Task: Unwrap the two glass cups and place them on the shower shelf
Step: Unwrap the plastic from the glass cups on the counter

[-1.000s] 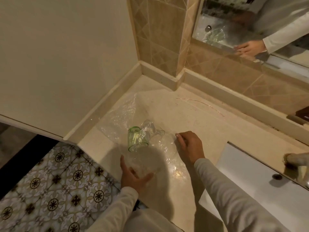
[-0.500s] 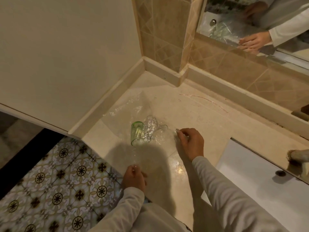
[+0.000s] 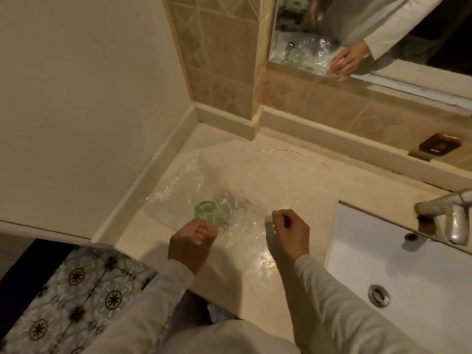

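Observation:
A green glass cup (image 3: pixel 206 212) and a clear glass cup (image 3: pixel 229 204) lie on their sides, touching, on a sheet of clear plastic wrap (image 3: pixel 178 182) spread over the beige counter (image 3: pixel 288 180). My left hand (image 3: pixel 192 241) is closed into a pinch on the near edge of the wrap, right in front of the green cup and covering part of its rim. My right hand (image 3: pixel 288 232) pinches the wrap's right edge, a little to the right of the clear cup.
A white sink (image 3: pixel 398 277) with a metal faucet (image 3: pixel 449 218) lies to the right. A tiled wall (image 3: pixel 219 60) and a mirror (image 3: pixel 383 34) stand behind the counter. A small dark box (image 3: pixel 439 144) rests on the back ledge. Patterned floor tiles (image 3: pixel 76 290) lie lower left.
My left hand has lifted from the counter's front edge to the wrap's near edge beside the green cup, fingers closed. My right hand stays pinching the wrap on the right.

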